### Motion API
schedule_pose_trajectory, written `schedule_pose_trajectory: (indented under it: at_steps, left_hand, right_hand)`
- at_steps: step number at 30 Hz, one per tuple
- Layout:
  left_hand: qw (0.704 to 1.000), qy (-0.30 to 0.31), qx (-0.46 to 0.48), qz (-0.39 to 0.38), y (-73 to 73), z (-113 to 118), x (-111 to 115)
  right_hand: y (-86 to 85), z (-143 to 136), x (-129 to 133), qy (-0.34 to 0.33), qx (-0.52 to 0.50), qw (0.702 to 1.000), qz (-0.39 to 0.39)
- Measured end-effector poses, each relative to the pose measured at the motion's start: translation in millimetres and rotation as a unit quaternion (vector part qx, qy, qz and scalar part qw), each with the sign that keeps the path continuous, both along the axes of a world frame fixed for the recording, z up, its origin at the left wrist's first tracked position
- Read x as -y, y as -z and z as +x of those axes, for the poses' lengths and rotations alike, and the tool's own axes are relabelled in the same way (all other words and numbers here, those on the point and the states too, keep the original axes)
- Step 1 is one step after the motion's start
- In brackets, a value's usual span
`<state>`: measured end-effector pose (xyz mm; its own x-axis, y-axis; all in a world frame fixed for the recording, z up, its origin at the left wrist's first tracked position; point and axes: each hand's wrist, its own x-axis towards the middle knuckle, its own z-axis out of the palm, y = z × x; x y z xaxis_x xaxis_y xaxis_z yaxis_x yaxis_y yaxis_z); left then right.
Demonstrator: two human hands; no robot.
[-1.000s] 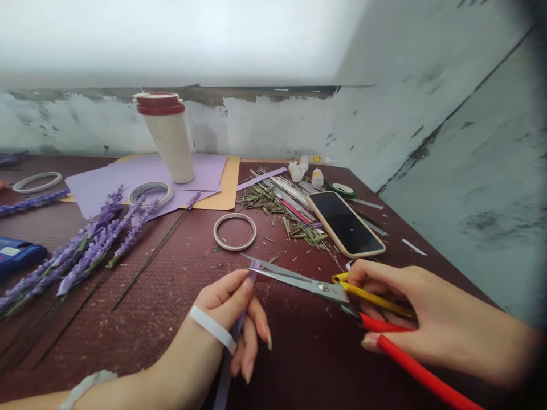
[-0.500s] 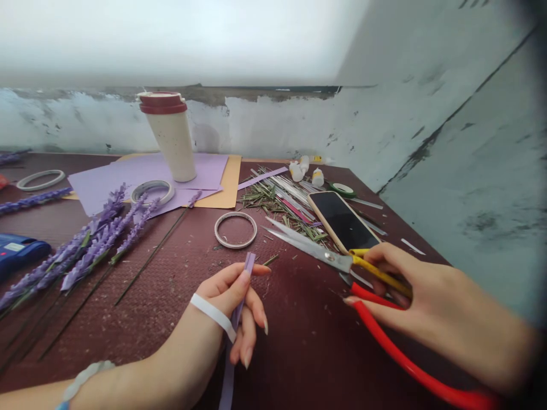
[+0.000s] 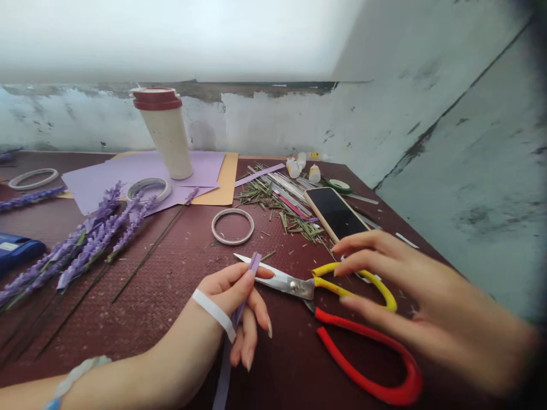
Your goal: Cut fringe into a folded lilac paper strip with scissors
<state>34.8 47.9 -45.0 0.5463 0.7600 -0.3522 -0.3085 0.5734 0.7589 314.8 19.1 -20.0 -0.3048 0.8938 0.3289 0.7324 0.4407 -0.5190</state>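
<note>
On my feed, the left hand (image 3: 231,297) is pinching the purple strip (image 3: 255,262), scissors (image 3: 294,286) right behind it. The right hand (image 3: 427,302) is spread by the yellow handle (image 3: 388,295); can't tell if it's touching.

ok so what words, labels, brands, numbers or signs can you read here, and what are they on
None can be read.
Blue item: white label, too small and blurred to read.
Small bottles: yellow markings, too small to read.
Phone: dark screen, no text showing.
</note>
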Motion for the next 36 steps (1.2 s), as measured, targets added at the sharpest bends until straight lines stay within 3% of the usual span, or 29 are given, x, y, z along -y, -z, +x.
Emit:
schedule_pose_trajectory:
  at_steps: [1,3,5,7,10,18,27,32,36]
  left_hand:
    - [1.0,0.019,0.008,-0.003,2.0,0.0,-0.4]
    - [0.997,0.064,0.043,-0.011,7.5,-0.1,0.3]
    - [0.988,0.134,0.074,-0.02,12.0,-0.6,2.7]
    - [0.978,0.19,0.08,-0.028,13.0,-1.6,6.6]
    - [0.976,0.211,0.043,-0.041,8.2,-2.9,12.6]
    - [0.978,0.202,-0.015,-0.05,4.3,-4.1,18.3]
    - [0.979,0.194,-0.062,-0.019,3.7,-0.7,22.1]
    - [0.978,0.191,-0.078,0.003,-1.2,-0.4,23.5]
    - [0.981,0.183,-0.068,-0.008,7.2,-0.3,21.5]
  right_hand:
    - [-5.4,-4.7,-0.9,0.002,-0.031,1.0,0.0]
    - [-16.7,-19.7,-4.3,0.009,-0.094,0.991,-0.1]
    - [-25.7,-37.8,-9.4,-0.008,-0.164,0.957,-0.239]
    - [-30.8,-53.3,-14.1,-0.073,-0.233,0.909,-0.337]
    - [-31.9,-64.3,-16.4,-0.105,-0.268,0.871,-0.398]
    - [-25.8,-56.5,-8.0,-0.1,-0.232,0.886,-0.388]
    - [-15.1,-57.2,-3.5,-0.087,-0.266,0.88,-0.385]
    - [-13.8,-60.5,-1.9,-0.075,-0.231,0.896,-0.371]
    - [-16.2,-55.3,-3.3,-0.073,-0.129,0.928,-0.343]
